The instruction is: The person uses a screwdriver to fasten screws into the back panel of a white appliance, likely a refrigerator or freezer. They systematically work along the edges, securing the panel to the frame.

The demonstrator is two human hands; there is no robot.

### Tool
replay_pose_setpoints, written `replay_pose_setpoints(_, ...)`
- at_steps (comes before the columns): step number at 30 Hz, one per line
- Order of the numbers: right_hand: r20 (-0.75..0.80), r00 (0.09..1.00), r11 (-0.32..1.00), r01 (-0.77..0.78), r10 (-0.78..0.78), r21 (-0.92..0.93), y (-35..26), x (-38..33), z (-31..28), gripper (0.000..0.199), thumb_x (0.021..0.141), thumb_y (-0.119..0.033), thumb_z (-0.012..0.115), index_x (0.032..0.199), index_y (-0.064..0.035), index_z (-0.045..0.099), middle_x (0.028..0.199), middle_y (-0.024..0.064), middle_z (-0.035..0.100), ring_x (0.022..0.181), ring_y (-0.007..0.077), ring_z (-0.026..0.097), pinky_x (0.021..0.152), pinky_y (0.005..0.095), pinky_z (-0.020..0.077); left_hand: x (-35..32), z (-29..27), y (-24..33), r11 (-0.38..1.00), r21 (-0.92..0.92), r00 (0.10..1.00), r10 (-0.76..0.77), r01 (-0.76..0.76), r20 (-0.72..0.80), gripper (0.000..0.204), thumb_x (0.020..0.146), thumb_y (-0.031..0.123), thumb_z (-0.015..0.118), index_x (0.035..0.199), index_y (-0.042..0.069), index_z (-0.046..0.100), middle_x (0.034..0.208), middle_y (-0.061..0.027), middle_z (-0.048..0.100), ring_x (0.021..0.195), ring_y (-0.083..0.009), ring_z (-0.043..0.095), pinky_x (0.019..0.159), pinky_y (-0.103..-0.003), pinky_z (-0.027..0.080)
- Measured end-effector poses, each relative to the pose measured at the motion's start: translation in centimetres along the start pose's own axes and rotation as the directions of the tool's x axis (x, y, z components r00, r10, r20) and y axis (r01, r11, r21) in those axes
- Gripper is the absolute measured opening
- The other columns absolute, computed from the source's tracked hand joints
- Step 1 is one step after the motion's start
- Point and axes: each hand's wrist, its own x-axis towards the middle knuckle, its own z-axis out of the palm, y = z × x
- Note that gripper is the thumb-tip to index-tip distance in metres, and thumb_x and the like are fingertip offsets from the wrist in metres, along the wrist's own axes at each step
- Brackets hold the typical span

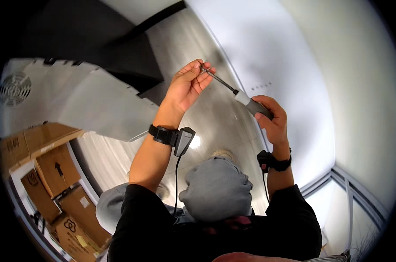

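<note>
Nearest, black sleeves (139,209) are framing a knee in grey trousers (217,187), while wrist straps (164,135) are carrying small dark boxes. The right hand (274,122) is wrapping round the handle of a screwdriver (243,97) — the tool is slanting between both hands, above the floor (224,126). The left hand (189,85) is pinching at its tip with thumb and finger; whether it is also holding something tiny, I cannot tell. Farther out, cardboard boxes (80,203) are filling the lower left — a white panel (289,74) is standing rightward.
</note>
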Motion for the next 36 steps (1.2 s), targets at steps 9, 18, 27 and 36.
replay_pose_setpoints(9, 0.096, 0.995, 1.000, 0.011, -0.013, 0.024, -3.4, 0.9, 2.5, 0.033, 0.077, -0.004, 0.057, 0.110, -0.0047, 0.059, 0.073, 0.0001, 0.056, 0.054, 0.0036, 0.042, 0.047, 0.0193, 0.0338, -4.9, -0.3, 3.5, 0.975, -0.175, 0.980, 0.161, -0.139, 0.114, 0.013, 0.095, 0.010, 0.045, 0.096, 0.002, 0.055, 0.097, -0.0100, 0.060, 0.096, -0.0249, 0.061, 0.083, -0.034, 0.055)
replay_pose_setpoints(18, -0.001, 0.999, 0.994, 0.033, -0.033, -0.101, -9.7, -1.4, 2.2, 0.032, 0.078, -0.001, 0.055, 0.110, -0.0044, 0.059, 0.073, -0.0012, 0.056, 0.053, 0.0023, 0.042, 0.045, 0.0170, 0.0326, -5.8, 3.0, 4.8, 0.968, -0.009, 0.940, 0.246, -0.251, 0.237, 0.014, 0.094, 0.011, 0.047, 0.095, 0.001, 0.056, 0.096, -0.0101, 0.061, 0.095, -0.0230, 0.062, 0.083, -0.031, 0.055)
replay_pose_setpoints(27, -0.254, 0.916, 0.919, 0.224, -0.312, -0.324, -21.2, -6.9, 6.4, 0.020, 0.074, 0.004, 0.062, 0.091, -0.0035, 0.055, 0.070, -0.0023, 0.052, 0.066, 0.0060, 0.046, 0.060, 0.0206, 0.0374, -7.8, 9.4, 7.2, 0.972, -0.009, 0.928, 0.229, -0.237, 0.294, 0.012, 0.093, 0.012, 0.049, 0.099, 0.003, 0.055, 0.096, -0.0077, 0.061, 0.086, -0.0164, 0.062, 0.079, -0.027, 0.054)
replay_pose_setpoints(36, -0.341, 0.759, 0.800, 0.375, -0.555, -0.468, -19.7, -8.6, 12.3, 0.027, 0.070, 0.003, 0.067, 0.095, -0.0029, 0.057, 0.085, 0.0069, 0.061, 0.076, 0.0146, 0.059, 0.069, 0.0246, 0.0467, -8.9, 10.3, 10.0, 0.983, -0.080, 0.938, 0.180, -0.164, 0.295, 0.015, 0.094, 0.018, 0.050, 0.100, 0.006, 0.056, 0.092, -0.0041, 0.062, 0.077, -0.0115, 0.061, 0.068, -0.023, 0.052)
